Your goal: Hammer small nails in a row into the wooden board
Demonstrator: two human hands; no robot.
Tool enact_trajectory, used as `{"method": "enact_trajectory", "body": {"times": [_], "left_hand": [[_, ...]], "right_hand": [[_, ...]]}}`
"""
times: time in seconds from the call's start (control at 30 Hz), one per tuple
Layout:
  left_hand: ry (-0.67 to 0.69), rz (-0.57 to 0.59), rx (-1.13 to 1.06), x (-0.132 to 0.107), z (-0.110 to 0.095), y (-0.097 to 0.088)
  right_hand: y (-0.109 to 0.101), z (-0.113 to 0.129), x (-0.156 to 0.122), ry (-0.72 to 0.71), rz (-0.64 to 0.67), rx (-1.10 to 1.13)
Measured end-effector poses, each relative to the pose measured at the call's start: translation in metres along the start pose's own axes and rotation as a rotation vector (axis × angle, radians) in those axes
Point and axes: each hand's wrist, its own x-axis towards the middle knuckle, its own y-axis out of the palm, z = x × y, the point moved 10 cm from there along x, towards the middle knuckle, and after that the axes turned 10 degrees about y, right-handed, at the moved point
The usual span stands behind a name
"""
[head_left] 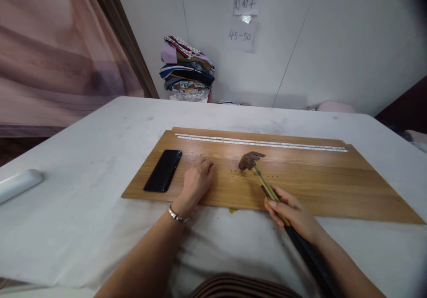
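Observation:
My right hand [288,211] is wrapped round the handle of a claw hammer [263,182]. Its rusty head is over the middle of a wood-grain board [333,187], beside a row of small dark marks [271,176] that are too small to make out. On the board's left part, my left hand [199,175] reaches down with its fingers bent together at a few loose nails [191,158]. What those fingertips pinch, if anything, is hidden. A black phone [163,171] lies on the board, left of that hand.
Two white marked strips [260,142] run along the board's far side. The board lies on a white-covered table [83,155]. At the left edge is a white rounded object [22,184]. Folded clothes [188,71] are stacked behind the table, near a wall with paper notes [245,35].

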Motion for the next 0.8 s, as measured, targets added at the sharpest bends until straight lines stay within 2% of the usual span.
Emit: {"method": "enact_trajectory", "body": {"times": [0.17, 0.27, 0.37, 0.43, 0.67, 0.8], "left_hand": [[-0.014, -0.020, -0.047, 0.000, 0.003, -0.003], [-0.001, -0.059, -0.084, 0.001, 0.004, -0.004], [0.005, -0.065, -0.111, 0.001, 0.006, -0.002], [0.001, -0.047, -0.117, 0.001, 0.007, 0.001], [-0.010, -0.020, -0.103, 0.002, 0.008, 0.004], [-0.019, -0.015, -0.107, 0.002, 0.011, 0.008]], "right_hand": [[-0.008, 0.018, -0.009, -0.050, -0.056, 0.180], [-0.009, 0.034, -0.007, -0.030, -0.020, 0.284], [-0.006, 0.043, 0.001, 0.047, 0.050, 0.268], [-0.005, 0.044, 0.008, 0.091, 0.094, 0.265], [-0.006, 0.030, 0.024, 0.137, 0.100, 0.311], [-0.008, 0.024, 0.033, 0.149, 0.042, 0.370]]}}
